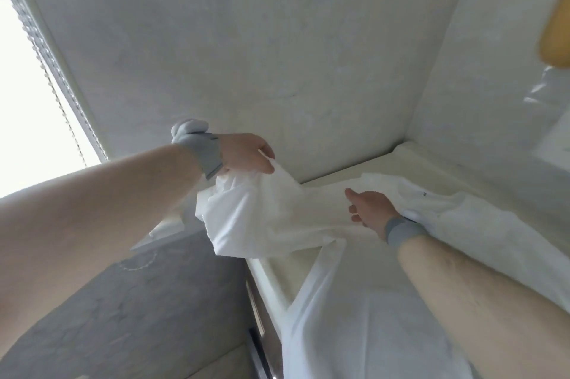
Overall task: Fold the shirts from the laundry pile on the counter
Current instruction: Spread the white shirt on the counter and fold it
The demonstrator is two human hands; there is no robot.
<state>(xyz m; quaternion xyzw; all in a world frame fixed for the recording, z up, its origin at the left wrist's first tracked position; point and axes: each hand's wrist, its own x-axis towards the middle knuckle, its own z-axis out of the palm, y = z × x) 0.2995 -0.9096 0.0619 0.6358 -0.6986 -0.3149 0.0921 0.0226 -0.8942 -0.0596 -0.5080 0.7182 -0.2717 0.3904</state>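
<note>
Pinching one end of the white shirt (277, 218) in my left hand (246, 153), I lift it; my right hand (370, 209), fingers loosely spread, rests on it beside the counter (354, 172) edge. Folding looks barely begun.

light: bright daylight, window (27, 95) left, blown out
blur: soft overall, yellow object (555, 33) smeared
edges: wide-angle bend

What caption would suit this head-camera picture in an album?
Left hand lifts a bunched end of a white shirt over the counter while the right hand rests on it.
</note>
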